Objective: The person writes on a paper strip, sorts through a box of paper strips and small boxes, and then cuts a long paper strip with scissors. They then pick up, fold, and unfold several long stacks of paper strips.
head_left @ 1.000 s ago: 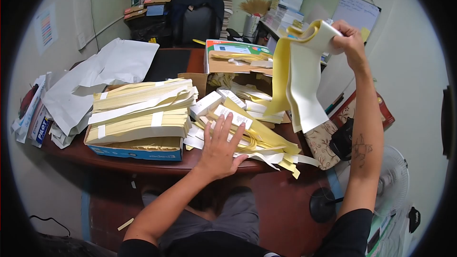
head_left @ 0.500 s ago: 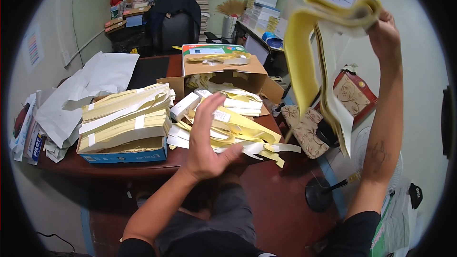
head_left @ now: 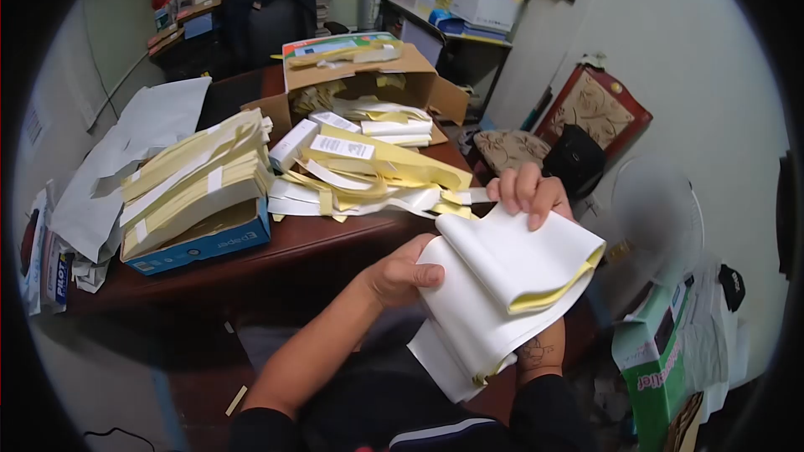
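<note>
At the view's four o'clock, a thick folded bundle of smooth white-and-yellow paper curls softly. The left hand pinches its nine o'clock edge, thumb uppermost; the right hand grips its one o'clock edge with bent fingers. Beyond, on a glossy dark-red desk, flat yellow-and-white paper strips tangle toward ten o'clock; a rectangular blue cardboard box stands toward nine.
</note>
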The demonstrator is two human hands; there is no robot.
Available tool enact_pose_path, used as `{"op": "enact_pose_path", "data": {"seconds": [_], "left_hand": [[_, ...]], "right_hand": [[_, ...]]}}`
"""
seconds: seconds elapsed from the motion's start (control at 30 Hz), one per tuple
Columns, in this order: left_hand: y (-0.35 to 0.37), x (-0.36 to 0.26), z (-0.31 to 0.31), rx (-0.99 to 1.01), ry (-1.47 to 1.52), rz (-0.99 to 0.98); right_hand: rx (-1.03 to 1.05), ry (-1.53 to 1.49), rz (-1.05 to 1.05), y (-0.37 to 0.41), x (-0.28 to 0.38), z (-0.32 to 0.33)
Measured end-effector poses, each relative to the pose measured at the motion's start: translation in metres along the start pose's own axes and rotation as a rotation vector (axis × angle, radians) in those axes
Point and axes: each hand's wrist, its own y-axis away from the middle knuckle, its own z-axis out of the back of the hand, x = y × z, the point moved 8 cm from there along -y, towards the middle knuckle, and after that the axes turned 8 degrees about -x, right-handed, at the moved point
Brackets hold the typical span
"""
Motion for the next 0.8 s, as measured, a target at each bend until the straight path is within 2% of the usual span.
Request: {"op": "enact_pose_path", "data": {"seconds": [0.1,0.13,0.2,0.23,0.3,0.37,0.4,0.43,0.5,0.57,0.6,0.63,0.67,0.7,0.77,0.8], "left_hand": [[0.001,-0.002,-0.01,-0.064,-0.15,-0.022],[0.002,-0.001,-0.009,-0.099,-0.19,-0.018],[0.003,-0.003,-0.006,-0.168,-0.328,-0.079],[0.004,-0.004,-0.007,-0.22,-0.4,-0.074],[0.008,-0.008,-0.011,-0.33,-0.541,-0.065],[0.004,-0.001,-0.009,-0.363,-0.589,-0.098],[0.003,0.001,-0.01,-0.374,-0.618,-0.112],[0.005,0.002,-0.013,-0.366,-0.701,-0.136],[0.009,0.001,-0.024,-0.338,-0.861,-0.191],[0.019,-0.004,-0.03,-0.324,-0.945,-0.134],[0.026,-0.004,-0.03,-0.317,-1.026,-0.08],[0.033,-0.002,-0.027,-0.309,-1.105,-0.026],[0.037,-0.008,-0.031,-0.281,-1.104,-0.156],[0.039,-0.009,-0.028,-0.307,-1.081,-0.171],[0.043,-0.014,-0.019,-0.365,-1.041,-0.21],[0.043,-0.016,-0.012,-0.347,-1.123,-0.142]], "right_hand": [[-0.266,0.093,-0.021,0.045,-0.004,0.006],[-0.431,0.151,-0.08,0.065,0.0,0.019],[-0.758,0.256,-0.2,0.112,0.022,0.046],[-0.802,0.25,-0.146,0.121,0.046,0.042],[-0.762,0.454,-0.047,0.118,0.082,0.013],[-0.359,0.951,-0.217,0.083,0.089,-0.047],[-0.121,1.37,-0.389,0.078,0.084,-0.062],[-0.13,1.56,-0.4,0.075,0.079,-0.069],[-0.152,1.509,-0.587,0.098,0.073,-0.05],[-0.423,1.602,-0.496,0.098,0.093,-0.039],[-0.467,1.607,-0.373,0.092,0.103,-0.03],[-0.548,1.579,-0.396,0.087,0.116,-0.018],[-0.657,1.378,-0.402,0.083,0.124,-0.004],[-0.756,1.174,-0.401,0.079,0.128,0.006],[-0.557,1.133,-0.382,0.039,0.126,-0.013],[-0.455,1.108,-0.371,0.02,0.124,-0.027]]}}
